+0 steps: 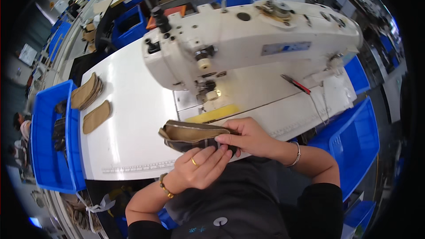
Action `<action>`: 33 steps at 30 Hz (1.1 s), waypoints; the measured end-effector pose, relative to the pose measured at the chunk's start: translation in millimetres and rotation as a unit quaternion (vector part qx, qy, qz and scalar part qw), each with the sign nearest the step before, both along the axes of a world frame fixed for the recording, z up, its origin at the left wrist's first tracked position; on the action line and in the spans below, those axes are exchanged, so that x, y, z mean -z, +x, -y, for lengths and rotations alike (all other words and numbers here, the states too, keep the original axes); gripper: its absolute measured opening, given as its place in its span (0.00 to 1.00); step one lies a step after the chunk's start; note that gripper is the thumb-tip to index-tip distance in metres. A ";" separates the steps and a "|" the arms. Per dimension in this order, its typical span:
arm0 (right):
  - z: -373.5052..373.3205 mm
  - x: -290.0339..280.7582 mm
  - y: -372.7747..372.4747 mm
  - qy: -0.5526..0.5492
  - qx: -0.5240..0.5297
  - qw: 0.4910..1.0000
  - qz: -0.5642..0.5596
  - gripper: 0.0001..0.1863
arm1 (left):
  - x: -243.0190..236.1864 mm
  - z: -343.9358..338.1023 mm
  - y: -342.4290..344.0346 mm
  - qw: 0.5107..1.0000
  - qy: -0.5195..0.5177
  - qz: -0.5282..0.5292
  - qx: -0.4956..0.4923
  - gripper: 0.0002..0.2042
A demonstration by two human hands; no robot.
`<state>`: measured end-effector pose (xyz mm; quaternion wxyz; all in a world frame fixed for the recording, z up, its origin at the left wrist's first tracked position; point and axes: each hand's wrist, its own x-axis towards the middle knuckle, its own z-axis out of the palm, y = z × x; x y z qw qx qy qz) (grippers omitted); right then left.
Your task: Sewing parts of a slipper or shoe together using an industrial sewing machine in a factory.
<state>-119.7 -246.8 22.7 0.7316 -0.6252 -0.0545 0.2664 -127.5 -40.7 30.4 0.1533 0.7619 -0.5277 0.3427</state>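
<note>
A dark zippered pouch [177, 133] with a tan lining is held over the near edge of the white sewing table [133, 119]. Its zip is parted, so the lining shows between the two rows of teeth. My right hand [248, 136] grips the pouch's right end, thumb on top. Against the pouch's near side, the curled fingers of my left hand [201, 166] pinch the fabric near my right thumb. Just beyond stands a white industrial sewing machine [239, 35], its needle area above a yellow strip [212, 114] on the bed.
Tan fabric pieces lie on the table's left, a stack [87, 92] and a single piece [97, 117]. Red-handled snips [295, 84] rest under the machine arm. Blue bins flank the table, one holding dark items [40, 150] at left, another [354, 146] at right.
</note>
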 end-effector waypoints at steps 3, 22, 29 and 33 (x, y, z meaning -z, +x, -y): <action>34.8 -0.3 -45.3 -0.060 0.156 0.985 0.029 0.12 | 3.2 0.5 -20.5 1.000 -0.005 0.002 0.029 0.12; 230.0 114.7 -216.1 -0.762 0.408 0.500 0.059 0.29 | 9.7 -105.5 19.5 0.965 0.006 -0.074 -0.252 0.11; 217.5 100.0 -183.2 -0.710 0.382 0.590 0.049 0.26 | 13.7 -210.9 68.3 0.875 -0.070 -0.125 -0.463 0.05; 225.0 85.8 -170.1 -0.708 0.371 0.600 0.043 0.22 | 28.9 -276.1 108.7 0.817 -0.093 -0.173 -0.542 0.05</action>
